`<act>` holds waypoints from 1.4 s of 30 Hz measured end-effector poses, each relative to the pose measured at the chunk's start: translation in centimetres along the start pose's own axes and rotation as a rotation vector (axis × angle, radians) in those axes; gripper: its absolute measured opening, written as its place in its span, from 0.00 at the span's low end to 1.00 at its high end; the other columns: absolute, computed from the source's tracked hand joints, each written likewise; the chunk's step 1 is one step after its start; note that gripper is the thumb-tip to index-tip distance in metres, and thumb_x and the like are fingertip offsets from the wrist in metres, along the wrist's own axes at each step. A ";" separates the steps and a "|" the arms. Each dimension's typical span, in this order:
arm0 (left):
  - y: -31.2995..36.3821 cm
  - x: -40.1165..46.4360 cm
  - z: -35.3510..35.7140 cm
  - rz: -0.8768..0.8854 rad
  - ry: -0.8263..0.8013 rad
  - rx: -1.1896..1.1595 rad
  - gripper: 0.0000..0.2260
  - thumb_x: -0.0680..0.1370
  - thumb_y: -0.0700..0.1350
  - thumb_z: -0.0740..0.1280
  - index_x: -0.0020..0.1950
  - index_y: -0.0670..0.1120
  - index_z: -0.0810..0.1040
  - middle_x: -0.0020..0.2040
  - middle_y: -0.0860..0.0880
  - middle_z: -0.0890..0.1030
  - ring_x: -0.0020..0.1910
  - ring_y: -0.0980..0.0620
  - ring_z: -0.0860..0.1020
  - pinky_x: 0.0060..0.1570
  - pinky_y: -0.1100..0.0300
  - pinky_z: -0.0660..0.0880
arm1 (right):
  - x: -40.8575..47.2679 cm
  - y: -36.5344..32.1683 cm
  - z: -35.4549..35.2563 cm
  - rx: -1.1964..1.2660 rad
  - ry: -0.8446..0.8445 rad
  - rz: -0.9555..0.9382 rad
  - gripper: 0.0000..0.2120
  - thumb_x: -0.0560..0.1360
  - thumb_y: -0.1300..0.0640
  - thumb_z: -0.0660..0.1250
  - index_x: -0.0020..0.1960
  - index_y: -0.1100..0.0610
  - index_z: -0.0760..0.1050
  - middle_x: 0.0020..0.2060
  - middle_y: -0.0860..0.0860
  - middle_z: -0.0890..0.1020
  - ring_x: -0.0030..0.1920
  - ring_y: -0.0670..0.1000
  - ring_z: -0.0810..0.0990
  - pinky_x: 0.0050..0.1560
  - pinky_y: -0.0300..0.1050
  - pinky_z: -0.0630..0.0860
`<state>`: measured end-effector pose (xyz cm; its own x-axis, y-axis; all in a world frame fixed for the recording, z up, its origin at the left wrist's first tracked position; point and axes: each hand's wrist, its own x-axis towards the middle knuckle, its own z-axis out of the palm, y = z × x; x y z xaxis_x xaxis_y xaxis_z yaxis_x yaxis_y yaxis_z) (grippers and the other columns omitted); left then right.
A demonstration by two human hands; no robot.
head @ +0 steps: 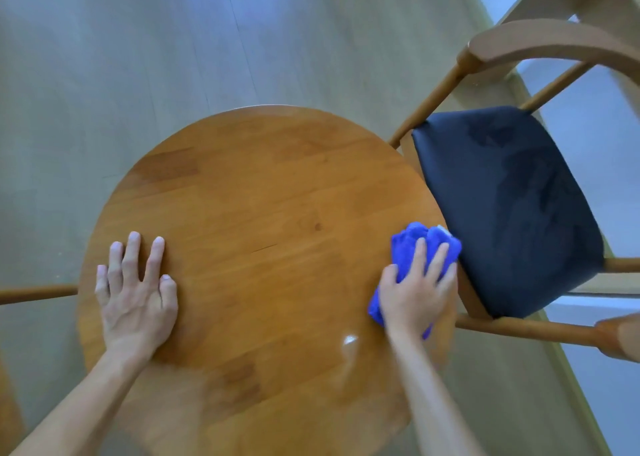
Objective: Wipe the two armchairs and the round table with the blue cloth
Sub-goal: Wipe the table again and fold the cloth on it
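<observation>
Cloth (412, 247), bunched under the right hand (415, 292) whose curled fingers grip it at the round table (263, 185) edge beside the armchair (502, 206), wipes while the flat, open-fingered left hand (136, 292) seemingly steadies the top.

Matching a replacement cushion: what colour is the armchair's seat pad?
Dark navy, nearly black, plain; the seat pad shows best in the head view.

Both bare forearms reach forward. The left hand (136, 294) lies flat, palm down, fingers spread and straight. The right hand (417, 291) seems to press down, its fingers slightly curled.
</observation>
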<state>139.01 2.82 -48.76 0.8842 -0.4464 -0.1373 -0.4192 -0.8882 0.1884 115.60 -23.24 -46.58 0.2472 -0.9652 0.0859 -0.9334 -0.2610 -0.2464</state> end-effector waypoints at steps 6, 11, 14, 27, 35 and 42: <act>-0.4 0.4 -0.5 0.001 -0.035 -0.006 0.29 0.74 0.54 0.47 0.75 0.50 0.63 0.78 0.46 0.56 0.77 0.45 0.51 0.73 0.47 0.46 | -15.7 -10.2 1.8 0.090 -0.264 -0.696 0.33 0.69 0.45 0.65 0.73 0.46 0.66 0.77 0.53 0.58 0.76 0.63 0.56 0.68 0.66 0.64; -0.6 0.4 -1.0 0.023 -0.056 0.020 0.30 0.75 0.56 0.46 0.76 0.52 0.62 0.78 0.47 0.56 0.77 0.46 0.51 0.73 0.48 0.48 | -12.4 -0.7 -0.3 0.041 -0.324 -1.139 0.34 0.65 0.46 0.68 0.71 0.43 0.69 0.76 0.50 0.62 0.75 0.60 0.60 0.64 0.68 0.66; -0.5 0.2 -0.8 0.014 -0.049 0.013 0.28 0.76 0.54 0.47 0.76 0.51 0.61 0.78 0.47 0.55 0.77 0.46 0.51 0.73 0.48 0.46 | -3.9 3.8 -1.2 -0.031 -0.236 -0.719 0.31 0.67 0.51 0.72 0.70 0.50 0.72 0.73 0.54 0.66 0.73 0.64 0.64 0.60 0.68 0.70; -1.3 0.0 -2.7 0.134 -0.058 -0.062 0.23 0.80 0.48 0.54 0.76 0.47 0.63 0.77 0.42 0.58 0.76 0.41 0.54 0.73 0.43 0.55 | -20.9 -16.0 1.2 0.094 -0.450 -0.637 0.34 0.69 0.42 0.61 0.74 0.47 0.63 0.77 0.55 0.56 0.76 0.65 0.55 0.69 0.67 0.63; 4.9 -9.4 -1.8 0.102 0.001 -0.130 0.27 0.75 0.56 0.56 0.71 0.46 0.71 0.74 0.38 0.63 0.74 0.36 0.60 0.67 0.33 0.61 | -7.6 -3.5 -1.1 0.038 -0.343 -0.439 0.27 0.77 0.47 0.49 0.72 0.55 0.69 0.75 0.56 0.61 0.76 0.60 0.57 0.73 0.64 0.57; 7.5 -10.8 0.6 0.192 0.046 -0.109 0.29 0.72 0.56 0.64 0.72 0.50 0.70 0.76 0.42 0.62 0.75 0.37 0.57 0.64 0.36 0.66 | -6.3 -0.9 2.0 -0.082 -0.290 -0.531 0.27 0.78 0.47 0.50 0.73 0.55 0.67 0.75 0.57 0.63 0.75 0.61 0.59 0.72 0.64 0.55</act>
<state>126.16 0.87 -46.48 0.7999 -0.5985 -0.0444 -0.5583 -0.7692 0.3109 115.37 -17.02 -48.81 0.7346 -0.6721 -0.0929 -0.6770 -0.7170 -0.1662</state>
